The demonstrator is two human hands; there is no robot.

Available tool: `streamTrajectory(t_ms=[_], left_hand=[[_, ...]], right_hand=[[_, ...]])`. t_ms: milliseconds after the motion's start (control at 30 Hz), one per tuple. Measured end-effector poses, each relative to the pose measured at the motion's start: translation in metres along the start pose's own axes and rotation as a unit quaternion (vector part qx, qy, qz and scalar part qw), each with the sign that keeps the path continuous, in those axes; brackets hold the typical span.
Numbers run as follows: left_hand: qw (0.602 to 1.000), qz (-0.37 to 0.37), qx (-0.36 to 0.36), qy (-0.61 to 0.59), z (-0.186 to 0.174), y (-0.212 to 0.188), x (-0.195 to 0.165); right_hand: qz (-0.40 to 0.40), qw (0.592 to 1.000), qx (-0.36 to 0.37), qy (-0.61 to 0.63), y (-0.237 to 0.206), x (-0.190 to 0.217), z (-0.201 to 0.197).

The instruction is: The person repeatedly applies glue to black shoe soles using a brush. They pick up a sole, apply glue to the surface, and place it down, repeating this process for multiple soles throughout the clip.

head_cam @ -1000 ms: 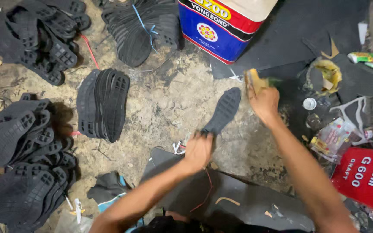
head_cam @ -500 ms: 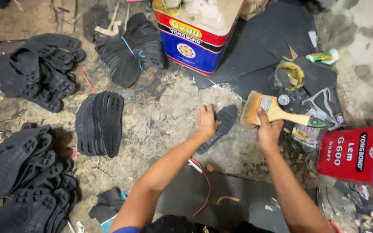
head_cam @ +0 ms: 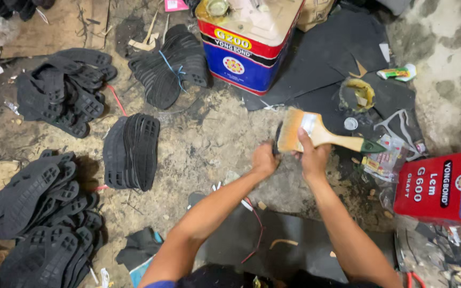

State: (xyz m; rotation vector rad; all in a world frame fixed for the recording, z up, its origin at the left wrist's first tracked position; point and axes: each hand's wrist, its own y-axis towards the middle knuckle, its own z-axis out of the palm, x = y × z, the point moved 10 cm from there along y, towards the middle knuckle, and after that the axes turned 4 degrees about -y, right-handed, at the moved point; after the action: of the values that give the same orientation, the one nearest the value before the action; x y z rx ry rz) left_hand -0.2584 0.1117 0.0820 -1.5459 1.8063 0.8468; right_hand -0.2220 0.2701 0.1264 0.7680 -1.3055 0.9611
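Note:
My right hand [head_cam: 312, 156] grips a wide paintbrush [head_cam: 316, 134] with a pale wooden handle and tan bristles, held flat with the bristles pointing left. My left hand [head_cam: 264, 158] holds a black rubber shoe sole [head_cam: 277, 140], mostly hidden behind the brush and my fingers. The bristles lie over the sole. Both hands are close together above the dirt floor, just in front of a black rubber sheet [head_cam: 342, 64].
A blue, red and yellow tin [head_cam: 246, 48] stands at the top centre. A red tin [head_cam: 444, 186] lies at the right. Piles of black soles [head_cam: 132, 152] [head_cam: 62, 98] [head_cam: 33, 213] [head_cam: 172, 66] cover the left. A small glue-smeared open can [head_cam: 357, 95] sits on the black sheet.
The sole has been lifted off the ground and brought up against the brush. My right hand has turned the brush flat, with its bristles over the sole.

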Motion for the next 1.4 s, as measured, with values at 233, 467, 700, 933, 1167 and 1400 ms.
streamTrajectory(t_ms=[233,467,700,933,1167,1400], left_hand=[[0.921,-0.021,-0.156,-0.356,-0.067,-0.035,0.024],[0.928,-0.245,0.036,-0.279,-0.035,-0.131,0.092],[0.973,0.062,0.133,0.176,-0.022,-0.159,0.065],[0.894,0.104,0.263,0.348,0.029,-0.162,0.097],[0.9,0.118,0.235,0.349,0.029,-0.161,0.094],[0.903,0.13,0.226,0.342,0.028,-0.16,0.096]], right_hand=[[-0.009,1.0,-0.024,-0.01,0.016,-0.013,-0.04],[0.057,0.994,0.004,-0.092,0.027,-0.091,-0.032],[-0.065,0.947,0.209,-0.237,-0.032,-0.135,0.05],[-0.065,0.882,0.202,-0.421,0.066,-0.08,0.05],[-0.389,0.728,0.388,-0.41,-0.029,-0.046,0.122],[-0.099,0.823,0.157,-0.536,0.09,-0.09,0.036]])
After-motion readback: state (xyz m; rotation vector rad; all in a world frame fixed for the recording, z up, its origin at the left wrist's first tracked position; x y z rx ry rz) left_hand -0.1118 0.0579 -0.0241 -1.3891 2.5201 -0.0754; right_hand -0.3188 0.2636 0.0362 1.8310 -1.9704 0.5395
